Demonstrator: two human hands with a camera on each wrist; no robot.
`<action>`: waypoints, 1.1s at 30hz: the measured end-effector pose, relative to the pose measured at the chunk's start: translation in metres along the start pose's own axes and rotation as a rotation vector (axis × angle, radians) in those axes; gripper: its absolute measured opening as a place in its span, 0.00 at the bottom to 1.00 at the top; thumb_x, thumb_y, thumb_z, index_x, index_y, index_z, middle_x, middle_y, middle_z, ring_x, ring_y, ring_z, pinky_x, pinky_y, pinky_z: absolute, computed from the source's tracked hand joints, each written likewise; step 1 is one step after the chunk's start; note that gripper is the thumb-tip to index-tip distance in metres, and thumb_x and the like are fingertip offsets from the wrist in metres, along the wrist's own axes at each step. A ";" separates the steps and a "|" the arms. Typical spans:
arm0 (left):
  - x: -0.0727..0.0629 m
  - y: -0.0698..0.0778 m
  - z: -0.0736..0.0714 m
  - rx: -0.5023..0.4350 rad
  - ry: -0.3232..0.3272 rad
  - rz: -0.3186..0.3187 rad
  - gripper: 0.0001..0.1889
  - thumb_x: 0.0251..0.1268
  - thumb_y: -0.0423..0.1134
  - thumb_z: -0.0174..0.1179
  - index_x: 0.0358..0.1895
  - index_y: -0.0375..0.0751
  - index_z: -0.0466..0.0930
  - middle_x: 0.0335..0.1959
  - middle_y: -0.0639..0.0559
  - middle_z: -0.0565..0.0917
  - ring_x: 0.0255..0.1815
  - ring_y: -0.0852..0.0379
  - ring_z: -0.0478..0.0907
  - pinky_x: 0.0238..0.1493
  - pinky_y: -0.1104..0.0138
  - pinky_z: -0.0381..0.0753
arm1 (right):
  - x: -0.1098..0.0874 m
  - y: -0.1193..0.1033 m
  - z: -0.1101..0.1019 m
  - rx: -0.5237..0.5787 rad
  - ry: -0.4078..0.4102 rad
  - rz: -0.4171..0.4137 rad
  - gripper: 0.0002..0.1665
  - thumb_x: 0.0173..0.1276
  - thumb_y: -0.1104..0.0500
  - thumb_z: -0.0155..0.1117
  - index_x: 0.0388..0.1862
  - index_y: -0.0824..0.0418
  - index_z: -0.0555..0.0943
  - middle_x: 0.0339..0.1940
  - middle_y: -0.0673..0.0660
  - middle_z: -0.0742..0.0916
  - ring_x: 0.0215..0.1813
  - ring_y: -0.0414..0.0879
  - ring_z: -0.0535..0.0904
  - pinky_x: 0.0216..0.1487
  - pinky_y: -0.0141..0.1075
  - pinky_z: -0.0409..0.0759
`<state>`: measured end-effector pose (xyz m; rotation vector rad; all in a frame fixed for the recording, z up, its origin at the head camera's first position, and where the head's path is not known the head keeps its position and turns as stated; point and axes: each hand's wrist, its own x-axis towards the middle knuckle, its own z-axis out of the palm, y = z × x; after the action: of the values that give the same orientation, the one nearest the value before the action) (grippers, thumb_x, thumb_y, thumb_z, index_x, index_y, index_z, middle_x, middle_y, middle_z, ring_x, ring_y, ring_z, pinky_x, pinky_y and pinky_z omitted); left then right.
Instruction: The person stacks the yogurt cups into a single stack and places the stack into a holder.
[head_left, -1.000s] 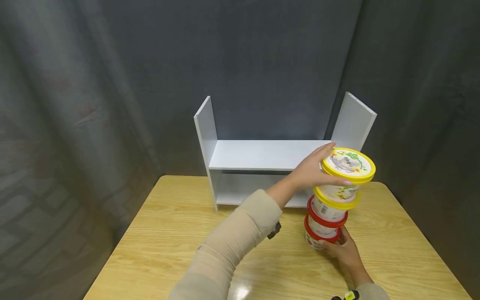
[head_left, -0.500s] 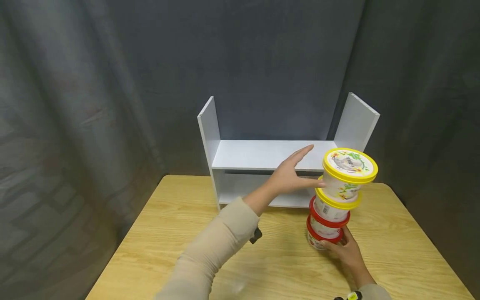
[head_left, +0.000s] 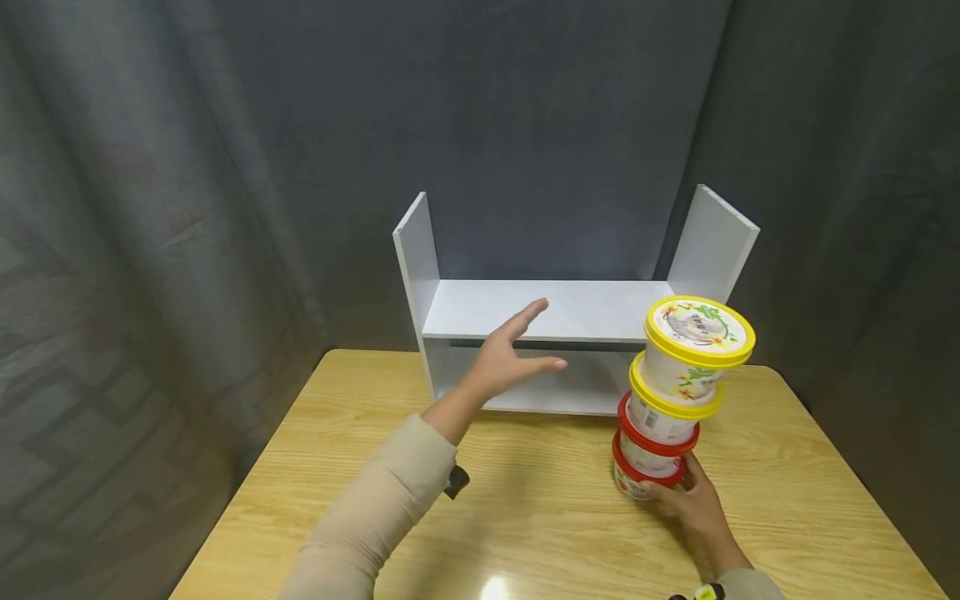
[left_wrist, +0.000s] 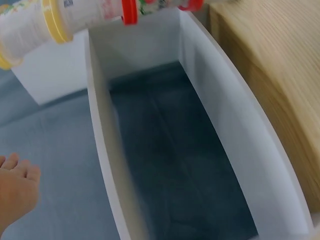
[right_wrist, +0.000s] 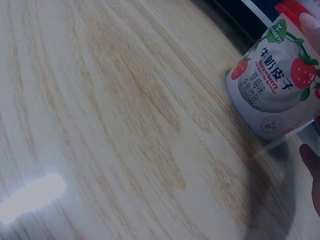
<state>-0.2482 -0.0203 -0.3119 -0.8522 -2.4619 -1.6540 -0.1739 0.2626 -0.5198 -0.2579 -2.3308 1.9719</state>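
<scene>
A leaning stack of round tubs stands on the table's right side. Two with yellow lids are on top, the uppermost tub [head_left: 690, 367] above the second yellow-lidded tub [head_left: 660, 423]. Below them come a red-lidded tub [head_left: 647, 457] and the bottom strawberry tub [right_wrist: 275, 75], also red-lidded. My right hand [head_left: 697, 504] grips the bottom tub from the right, thumb in front; part of its fingers is hidden behind. Away from the stack, my left hand [head_left: 498, 362] hangs in front of the shelf with thumb and fingers spread, holding nothing.
A white two-level shelf [head_left: 540, 308] with upright side panels stands at the back of the wooden table [head_left: 352, 417], just behind the stack. Dark grey curtains [head_left: 555, 142] surround the table.
My left hand has let go of the top yellow-lidded tub and moved left, away from the stack. My right hand stays on the bottom tub, and the stack still leans.
</scene>
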 end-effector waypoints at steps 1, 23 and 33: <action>-0.003 -0.002 -0.004 -0.005 0.006 -0.002 0.42 0.41 0.47 0.67 0.63 0.63 0.55 0.62 0.66 0.58 0.62 0.61 0.54 0.60 0.62 0.56 | 0.000 0.001 0.000 -0.005 0.003 -0.007 0.52 0.49 0.59 0.68 0.67 0.50 0.48 0.57 0.55 0.64 0.51 0.36 0.62 0.44 0.19 0.64; -0.042 -0.045 -0.091 -0.107 0.391 -0.110 0.37 0.48 0.37 0.63 0.63 0.42 0.57 0.62 0.51 0.62 0.61 0.56 0.57 0.60 0.69 0.56 | 0.000 -0.001 -0.001 -0.002 0.009 -0.015 0.55 0.48 0.62 0.68 0.68 0.55 0.43 0.57 0.54 0.63 0.46 0.28 0.63 0.42 0.17 0.66; -0.032 -0.056 -0.113 -0.148 0.558 -0.131 0.33 0.51 0.34 0.61 0.62 0.41 0.59 0.61 0.50 0.63 0.60 0.59 0.59 0.59 0.70 0.58 | 0.000 -0.004 0.000 0.018 0.005 -0.005 0.55 0.48 0.61 0.68 0.68 0.54 0.45 0.55 0.51 0.64 0.47 0.29 0.63 0.42 0.18 0.67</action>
<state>-0.2760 -0.1466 -0.3218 -0.1889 -2.0619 -1.8211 -0.1739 0.2622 -0.5163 -0.2552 -2.3069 1.9869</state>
